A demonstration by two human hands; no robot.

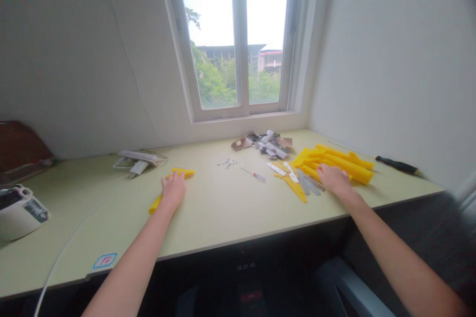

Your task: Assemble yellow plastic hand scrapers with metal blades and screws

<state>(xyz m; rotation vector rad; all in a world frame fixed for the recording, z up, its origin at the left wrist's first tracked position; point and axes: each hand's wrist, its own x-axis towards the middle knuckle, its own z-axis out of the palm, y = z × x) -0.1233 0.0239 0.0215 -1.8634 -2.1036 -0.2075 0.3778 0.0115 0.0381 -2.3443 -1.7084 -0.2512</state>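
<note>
On the left part of the table, my left hand is closed over a yellow plastic piece, whose ends stick out on both sides of the palm. My right hand reaches into a pile of yellow plastic pieces, its fingers curled round one; the fingertips are partly hidden. Beside that hand lie flat grey strips, white strips and a pointed yellow piece. A small screwdriver with a clear and red handle rests between my hands, near a scatter of small screws.
Crumpled packaging scraps lie by the window. A black-handled tool lies at the right back edge. On the left are a white power strip, a trailing cable and a white container. The table's front edge runs below.
</note>
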